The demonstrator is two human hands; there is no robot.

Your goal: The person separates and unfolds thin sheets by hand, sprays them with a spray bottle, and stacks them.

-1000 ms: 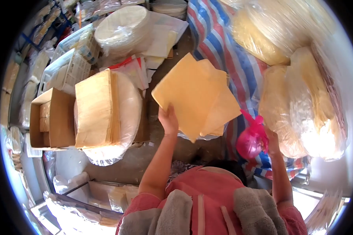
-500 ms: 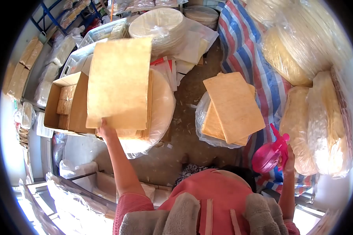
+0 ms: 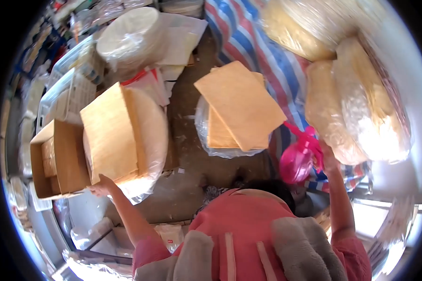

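Note:
A tan, board-like sheet [image 3: 110,133] lies slanted over a stack of similar sheets at the left. My left hand [image 3: 102,186] is closed at its near left corner, thumb on top; the fingers underneath are partly hidden. In my right hand [image 3: 329,159] is a pink spray bottle [image 3: 295,161], held by its trigger head, with the nozzle toward the tan sheets [image 3: 241,103] in the middle. Those sheets lie crosswise on one another, on a plastic-wrapped round bundle [image 3: 202,124].
An open cardboard box [image 3: 65,182] stands beside my left hand. White plastic baskets [image 3: 75,96] and a wrapped round stack [image 3: 131,40] are behind it. A striped tarp [image 3: 248,33] runs along the right, with plastic-wrapped bundles [image 3: 323,110] next to my right hand.
My left hand has lowered the tan sheet toward the stack and moved down and left in view. The whole scene has shifted left as the head turned. The right hand still holds the spray bottle.

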